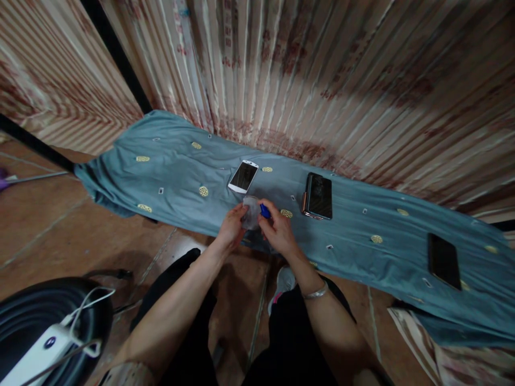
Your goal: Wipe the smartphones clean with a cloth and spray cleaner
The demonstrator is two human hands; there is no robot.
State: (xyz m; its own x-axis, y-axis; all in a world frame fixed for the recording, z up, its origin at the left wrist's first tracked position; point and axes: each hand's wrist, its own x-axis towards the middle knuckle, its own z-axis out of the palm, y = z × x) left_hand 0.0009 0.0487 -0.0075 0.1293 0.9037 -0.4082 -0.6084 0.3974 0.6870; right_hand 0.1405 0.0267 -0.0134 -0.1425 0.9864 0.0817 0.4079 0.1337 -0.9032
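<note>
Striped curtains (261,80) hang along the far side of a teal cloth (181,177). Over its near edge, the left hand (232,228) pinches a pale grey item (251,210) while the right hand (278,229) grips a blue object (264,210) beside it. A white phone (243,176) lies on their far side.

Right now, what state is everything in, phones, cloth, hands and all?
White phone: face up, screen dark.
Middle phone: face up, screen dark, on top of something rose-gold-edged.
Far-right phone: lying flat, dark side up.
Left hand: gripping a translucent greyish item.
Right hand: closed on a small blue item.
Cloth: spread, wrinkled.
Curtain: hanging in folds.
</note>
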